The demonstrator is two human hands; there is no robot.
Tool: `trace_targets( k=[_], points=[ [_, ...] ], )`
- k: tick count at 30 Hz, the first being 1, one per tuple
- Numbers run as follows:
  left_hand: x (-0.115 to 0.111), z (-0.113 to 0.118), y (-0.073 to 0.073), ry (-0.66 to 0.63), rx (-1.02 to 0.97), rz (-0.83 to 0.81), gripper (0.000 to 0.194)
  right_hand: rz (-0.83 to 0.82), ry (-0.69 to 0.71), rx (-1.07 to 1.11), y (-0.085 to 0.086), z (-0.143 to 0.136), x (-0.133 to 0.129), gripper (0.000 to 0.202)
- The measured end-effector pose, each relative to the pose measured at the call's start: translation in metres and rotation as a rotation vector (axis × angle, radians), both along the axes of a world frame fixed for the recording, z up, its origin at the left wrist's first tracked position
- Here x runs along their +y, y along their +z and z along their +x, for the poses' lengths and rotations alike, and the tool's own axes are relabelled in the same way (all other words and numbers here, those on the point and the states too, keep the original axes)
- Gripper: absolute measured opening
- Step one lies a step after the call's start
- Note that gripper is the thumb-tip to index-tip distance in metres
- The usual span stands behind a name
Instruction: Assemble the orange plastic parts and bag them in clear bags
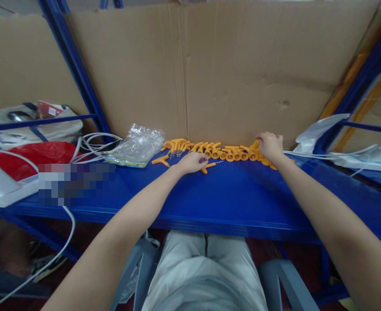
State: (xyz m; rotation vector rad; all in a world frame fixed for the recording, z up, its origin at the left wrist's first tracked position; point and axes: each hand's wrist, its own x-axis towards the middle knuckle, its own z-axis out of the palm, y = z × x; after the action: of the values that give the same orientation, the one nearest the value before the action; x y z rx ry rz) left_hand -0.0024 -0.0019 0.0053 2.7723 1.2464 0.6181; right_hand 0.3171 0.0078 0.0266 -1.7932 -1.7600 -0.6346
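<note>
Orange corkscrew parts stretch along the back of the blue table [222,194]. My left hand [191,163] is curled, thumb and fingers closed at an orange T-shaped corkscrew handle [211,165] whose metal spiral points right. Further right, my right hand [270,146] pinches an orange funnel-shaped corkscrew body [254,146] at the end of the row; my fingers partly cover it. Between my hands stand several orange bodies with round open ends [230,156]. Left of my left hand are a loose T-handle [160,160] and a pile of handles with spirals [177,144].
A clear plastic bag [136,144] lies left of the parts, beside white cables [95,140] and a red bag [44,156]. Cardboard [235,73] walls off the back. Blue posts [77,65] rise at both sides. White plastic [319,131] sits at the right.
</note>
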Motion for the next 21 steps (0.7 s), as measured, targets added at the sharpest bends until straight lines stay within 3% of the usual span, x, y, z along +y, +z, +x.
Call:
trace_targets(
  k=[4,9,14,21],
  points=[
    [0.0007,0.0,-0.001,-0.007,-0.003,0.017,0.025,-0.06,0.133,0.041,-0.0094,-0.001,-0.0011,0.034],
    [0.0001,-0.0003,-0.0013,-0.011,-0.01,0.029,0.024,-0.172,0.289,0.088,-0.007,-0.0004,-0.0058,0.032],
    [0.0027,-0.0004,-0.0023,-0.012,-0.008,0.028,0.023,-0.336,0.309,0.116,-0.0042,-0.0037,-0.0096,0.028],
    [0.0044,0.0009,-0.0014,-0.018,-0.008,0.074,0.022,-0.261,0.314,0.122,-0.0033,-0.0008,-0.0097,0.018]
  ],
)
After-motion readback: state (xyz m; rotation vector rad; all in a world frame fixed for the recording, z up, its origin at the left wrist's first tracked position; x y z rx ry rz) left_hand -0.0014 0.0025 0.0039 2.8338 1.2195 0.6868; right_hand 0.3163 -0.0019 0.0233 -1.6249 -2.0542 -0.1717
